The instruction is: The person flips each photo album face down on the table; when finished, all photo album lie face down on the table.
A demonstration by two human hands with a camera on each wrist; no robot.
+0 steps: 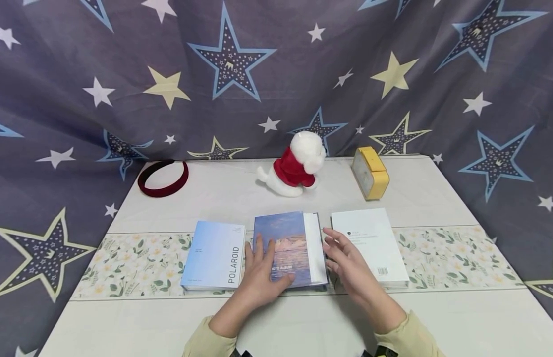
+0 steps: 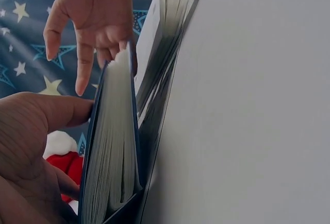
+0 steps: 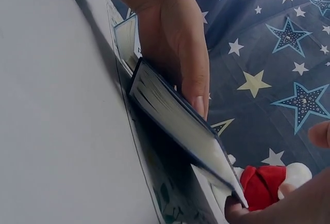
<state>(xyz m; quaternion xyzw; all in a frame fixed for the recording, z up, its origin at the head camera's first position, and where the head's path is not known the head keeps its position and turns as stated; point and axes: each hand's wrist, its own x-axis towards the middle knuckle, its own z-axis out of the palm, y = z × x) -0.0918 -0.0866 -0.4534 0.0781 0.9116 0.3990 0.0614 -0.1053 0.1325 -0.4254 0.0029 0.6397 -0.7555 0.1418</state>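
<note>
A photo album (image 1: 285, 233) with a sea-and-cliff picture on its cover lies in the middle of the table. My left hand (image 1: 260, 277) rests on its left part with fingers spread and the thumb over the lower cover. At the album's right side is my right hand (image 1: 348, 267), its fingers loosely extended toward the edge. A fingertip (image 3: 234, 211) of it shows right at the cover's corner in the right wrist view. The album's thick pages (image 2: 111, 147) face the left wrist camera, between dark blue covers. A white strip of page shows along the right edge.
A pale blue POLAROID album (image 1: 214, 255) lies at left, a white book (image 1: 370, 245) at right. Behind them are a dark red headband (image 1: 162, 190), a white plush toy (image 1: 294, 166) in red clothing and a yellow clock-like box (image 1: 371, 173). A star-patterned curtain (image 1: 276, 74) hangs behind.
</note>
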